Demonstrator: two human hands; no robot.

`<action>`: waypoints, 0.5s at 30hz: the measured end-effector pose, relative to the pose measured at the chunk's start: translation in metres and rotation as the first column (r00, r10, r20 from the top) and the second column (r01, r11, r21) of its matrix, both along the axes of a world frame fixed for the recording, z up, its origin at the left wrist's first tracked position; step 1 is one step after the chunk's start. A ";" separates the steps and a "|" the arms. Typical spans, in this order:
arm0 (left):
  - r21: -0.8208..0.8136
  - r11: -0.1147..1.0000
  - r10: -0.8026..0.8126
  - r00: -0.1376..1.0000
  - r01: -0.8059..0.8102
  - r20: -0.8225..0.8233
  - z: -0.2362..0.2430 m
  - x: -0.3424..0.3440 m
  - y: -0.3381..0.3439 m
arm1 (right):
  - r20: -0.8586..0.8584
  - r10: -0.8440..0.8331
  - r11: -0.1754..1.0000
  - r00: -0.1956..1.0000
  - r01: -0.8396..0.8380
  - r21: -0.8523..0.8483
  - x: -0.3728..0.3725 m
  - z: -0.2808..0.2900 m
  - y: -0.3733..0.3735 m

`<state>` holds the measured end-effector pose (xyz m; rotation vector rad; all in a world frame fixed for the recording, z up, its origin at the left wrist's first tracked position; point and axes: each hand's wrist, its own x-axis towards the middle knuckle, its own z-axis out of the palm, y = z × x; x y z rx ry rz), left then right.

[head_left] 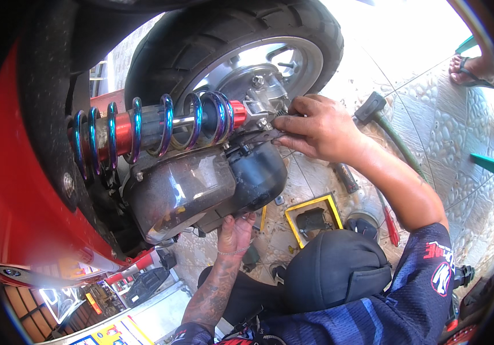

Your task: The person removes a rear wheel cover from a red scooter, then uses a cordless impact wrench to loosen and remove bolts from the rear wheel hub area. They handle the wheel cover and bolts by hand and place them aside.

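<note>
Black casing [261, 177] is sitting mounted, work seemingly remaining at the bracket [259, 137] right fingers [294, 125] are pinching, left fingers [245, 222] being partly hidden, state unclear.

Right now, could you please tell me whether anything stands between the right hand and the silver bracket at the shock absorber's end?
Nothing visible does: the right hand is close beside the silver bracket, though exact contact is hard to tell. The hammer lies on the floor to the right, out of the way.
</note>
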<state>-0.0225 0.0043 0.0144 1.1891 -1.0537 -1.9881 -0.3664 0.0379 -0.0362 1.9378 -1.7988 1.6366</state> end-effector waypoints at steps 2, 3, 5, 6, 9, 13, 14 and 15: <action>-0.006 1.000 0.018 1.000 -0.018 0.010 0.000 0.000 0.001 | -0.023 -0.009 1.000 1.000 0.010 0.024 -0.001 0.002 0.000; -0.002 1.000 0.013 1.000 -0.013 -0.003 -0.001 -0.001 0.001 | -0.033 -0.025 0.999 0.999 0.026 0.019 -0.001 0.003 0.000; -0.005 1.000 0.016 1.000 -0.016 -0.009 -0.001 -0.002 0.000 | -0.098 -0.073 0.997 0.993 0.072 -0.010 -0.002 0.004 -0.001; -0.004 1.000 0.020 1.000 -0.020 -0.009 -0.001 -0.002 0.001 | -0.115 -0.083 0.996 0.990 0.079 -0.044 -0.002 0.004 -0.002; 0.003 1.000 0.021 1.000 -0.021 -0.007 0.000 -0.003 0.002 | -0.180 -0.136 0.984 0.974 0.111 -0.143 -0.002 0.002 -0.006; 0.012 1.000 0.004 1.000 -0.004 -0.007 0.001 -0.001 0.001 | -0.325 -0.218 0.950 0.920 0.123 -0.287 -0.008 -0.001 -0.010; 0.013 1.000 0.000 1.000 0.000 -0.007 0.000 0.000 0.001 | -0.357 -0.228 0.944 0.906 0.116 -0.308 -0.011 -0.001 -0.011; 0.012 1.000 -0.001 1.000 0.001 -0.012 0.000 0.001 0.001 | -0.384 -0.213 0.949 0.898 0.097 -0.299 -0.014 -0.001 -0.012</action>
